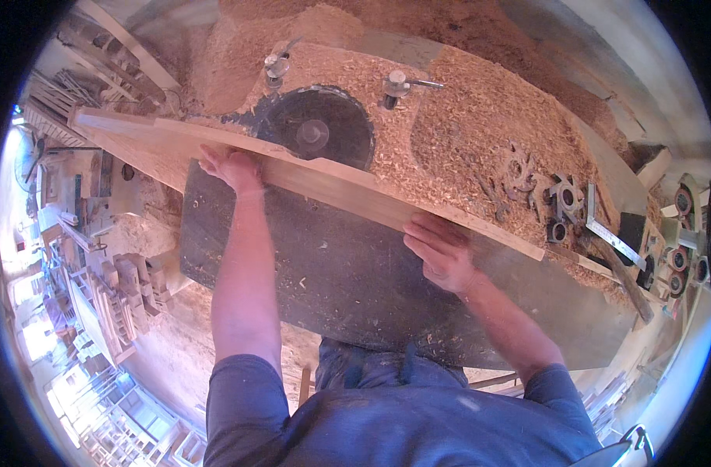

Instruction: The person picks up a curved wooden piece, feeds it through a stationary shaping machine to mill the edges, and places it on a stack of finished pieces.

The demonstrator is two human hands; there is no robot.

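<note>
Across the middle of the frame, a long wooden board (332,184) slants from the upper left down to right of centre, over a dark, smooth bench (332,268) flecked with chips. The person's left grip (232,169) bears on its near side at centre left, the right grip (441,251) lies against it right of centre; whether either one pinches the wood cannot be told. Beyond the board, thick wood shavings (472,117) blanket the surface around a dark round plate (316,131) with a paler hub, and two metal knobs stand at the upper centre. At the right, toothed cutter heads (565,198) and a metal square (616,242) lie among the shavings. Lengths of timber (129,43) lean in the upper left; stacked wooden pieces (122,292) and bright openings fill the left side, above a dusty floor (184,358) at lower left.
</note>
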